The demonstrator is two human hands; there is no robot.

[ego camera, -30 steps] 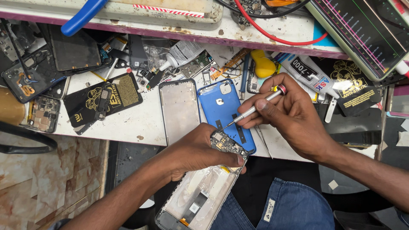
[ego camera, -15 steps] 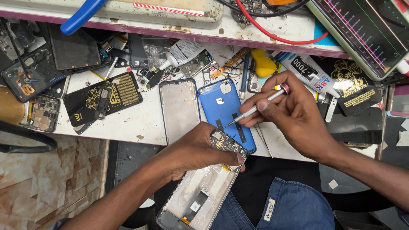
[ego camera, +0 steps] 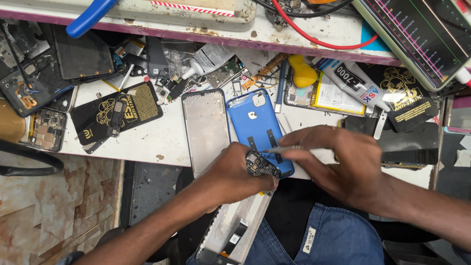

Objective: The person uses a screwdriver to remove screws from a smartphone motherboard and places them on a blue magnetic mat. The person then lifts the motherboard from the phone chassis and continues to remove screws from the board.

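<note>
The left hand (ego camera: pixel 235 172) is clamped on a small circuit board (ego camera: pixel 261 166) at the desk's (ego camera: pixel 147 140) near edge, above an opened phone frame (ego camera: pixel 235 230) whose long axis slants from near-left up to far-right. The right hand (ego camera: pixel 343 162) pinches thin tweezers (ego camera: pixel 284 148), lying almost level, tips pointing left at the board. Just beyond lies a blue back cover (ego camera: pixel 255 122), lengthwise away from the person.

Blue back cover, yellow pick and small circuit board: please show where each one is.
Blue back cover (ego camera: pixel 255 122): head view, upper middle of its panel.
Yellow pick (ego camera: pixel 301 73): head view, its wide body.
Circuit board (ego camera: pixel 260 166): head view, its dark centre.
</note>
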